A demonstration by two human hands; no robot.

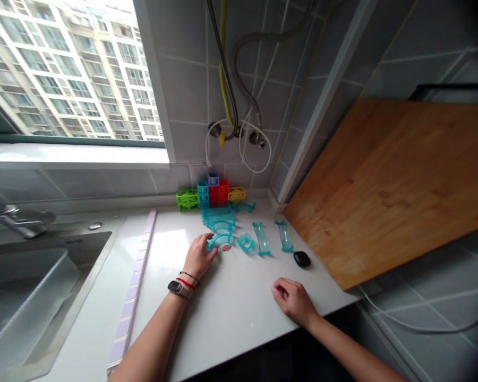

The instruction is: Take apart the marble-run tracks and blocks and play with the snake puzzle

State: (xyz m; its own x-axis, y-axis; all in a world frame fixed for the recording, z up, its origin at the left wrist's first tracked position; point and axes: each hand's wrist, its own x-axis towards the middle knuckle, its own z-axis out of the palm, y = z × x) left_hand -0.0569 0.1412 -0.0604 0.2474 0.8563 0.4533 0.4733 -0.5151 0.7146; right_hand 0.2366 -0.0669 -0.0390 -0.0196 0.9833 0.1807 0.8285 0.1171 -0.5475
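The left hand (pixel 198 257) is set at the left end of a curved teal piece (pixel 220 239), which is straddled by thumb and fingers in a narrow gap; whether it is firmly gripped cannot be told. The right hand (pixel 292 300) is curled into a loose fist near the front edge of the white counter (pixel 239 313), with nothing seen in it.

The curved piece is placed just far and right of the left wrist, its long axis running roughly left to right; from the right hand it is found far and to the left, well apart, so the left hand is much the nearer.

A small reddish oval (pixel 227 248) is seen at its near side. To its right are laid a teal square piece (pixel 246 243), two curved strips (pixel 262 239) running near to far, and a black case (pixel 301 259). Beyond, a teal panel (pixel 218 214) is backed by green (pixel 187 200), red (pixel 219 195) and yellow blocks (pixel 237 194). The sink (pixel 97 260) is set at the left.
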